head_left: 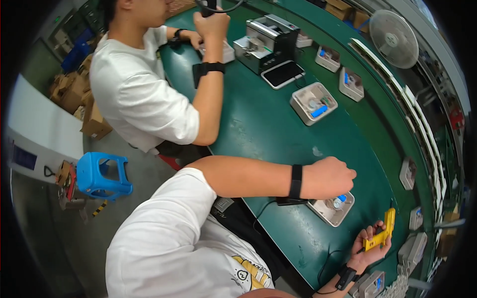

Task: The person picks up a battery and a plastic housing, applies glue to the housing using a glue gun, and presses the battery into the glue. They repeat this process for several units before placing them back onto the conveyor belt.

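My left hand [327, 178] is closed, palm down, over the far edge of a small whitish tray [337, 219]. Its fingertips are turned away, so whatever they may hold is hidden. Inside that tray lie a blue cylinder-like part [340, 200] and some small pale pieces. Further right and nearer to me, my right hand [371, 247] is wrapped round the handle of a yellow pistol-shaped tool [386, 229]. The tool's thin dark tip points up and away from me. Each of my wrists wears a black band with a small box.
Several similar trays with blue parts, one a larger tray [314, 103], stand about the green table [258, 124]. A co-worker [144, 89] sits at the far left beside a black-and-silver machine [266, 44]. A phone-like slab [283, 74], fan [394, 38] and blue stool [104, 175] are around.
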The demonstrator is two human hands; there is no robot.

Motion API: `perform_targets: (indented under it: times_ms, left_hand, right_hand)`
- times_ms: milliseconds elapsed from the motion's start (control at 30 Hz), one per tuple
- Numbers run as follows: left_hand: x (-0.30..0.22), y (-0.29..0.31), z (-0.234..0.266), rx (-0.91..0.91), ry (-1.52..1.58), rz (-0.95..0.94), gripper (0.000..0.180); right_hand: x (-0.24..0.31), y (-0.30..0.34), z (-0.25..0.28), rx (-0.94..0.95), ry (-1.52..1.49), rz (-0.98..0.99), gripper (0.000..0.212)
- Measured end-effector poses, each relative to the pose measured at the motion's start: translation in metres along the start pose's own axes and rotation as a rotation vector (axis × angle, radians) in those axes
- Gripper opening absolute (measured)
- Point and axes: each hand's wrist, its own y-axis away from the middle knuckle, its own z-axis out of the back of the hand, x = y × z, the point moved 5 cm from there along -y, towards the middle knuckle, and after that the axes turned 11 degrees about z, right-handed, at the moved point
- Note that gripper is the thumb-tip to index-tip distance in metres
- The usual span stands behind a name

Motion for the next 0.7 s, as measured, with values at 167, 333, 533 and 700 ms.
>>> perform_targets:
  times_ms: [167, 333, 533, 700]
  left_hand:
    - [0.021, -0.001, 0.008, 0.137, 0.313, 0.043, 0.014]
    - [0.034, -0.013, -0.004, 0.112, 0.577, 0.115, 0.025]
    - [0.046, -0.014, -0.046, 0.076, 0.987, 0.4, 0.027]
    - [0.055, -0.016, -0.057, 0.06, 1.126, 0.433, 0.026]
  right_hand:
    - [-0.017, -0.009, -0.026, 0.0, -0.015, -0.061, 0.036]
    - [-0.015, -0.012, -0.031, -0.022, 0.067, -0.038, 0.03]
    - [-0.008, -0.005, -0.029, 0.046, 0.198, -0.064, 0.029]
    - [-0.007, 0.007, -0.048, 0.193, 0.302, -0.104, 0.029]
